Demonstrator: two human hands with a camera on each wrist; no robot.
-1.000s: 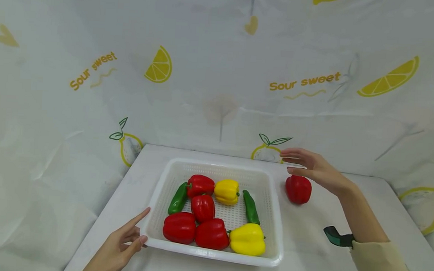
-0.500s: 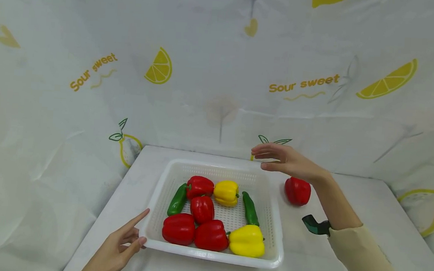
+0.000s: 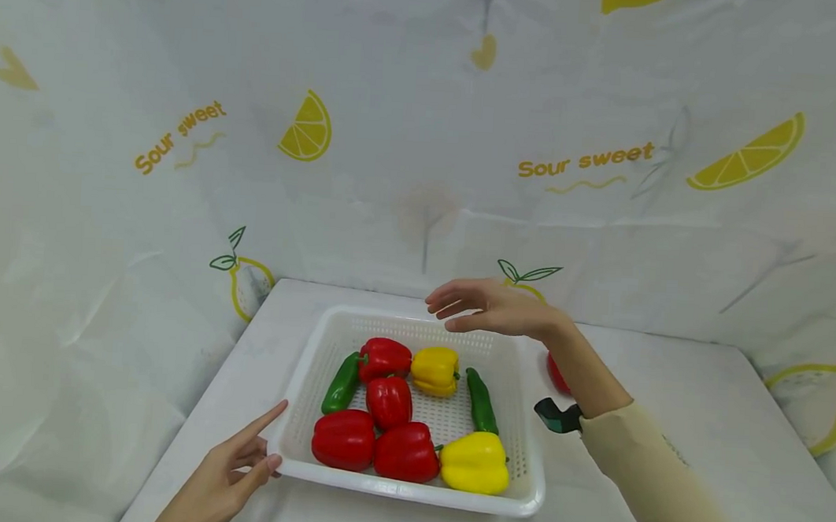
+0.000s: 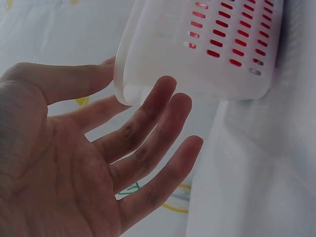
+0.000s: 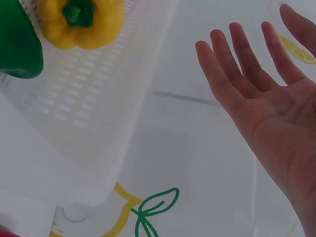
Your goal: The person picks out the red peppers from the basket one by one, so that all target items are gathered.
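A white perforated plastic basket holds red bell peppers, two yellow bell peppers and two long green peppers. My left hand is at its front left corner, with thumb and index fingertips touching the rim. The other fingers of that hand spread loosely beside the basket wall. Above the basket's back edge hovers my right hand, empty, its fingers extended and slightly bent. To the right of the basket, one more red bell pepper lies on the table, mostly hidden behind my right forearm.
The white table extends right of the basket. A white sheet printed with lemons and lettering hangs behind and around it. A dark strap end sticks out from my right wrist at the sleeve.
My right hand has moved left, from over the loose red bell pepper to above the basket's back edge. The forearm now covers most of that pepper. My left hand and the basket have stayed put.
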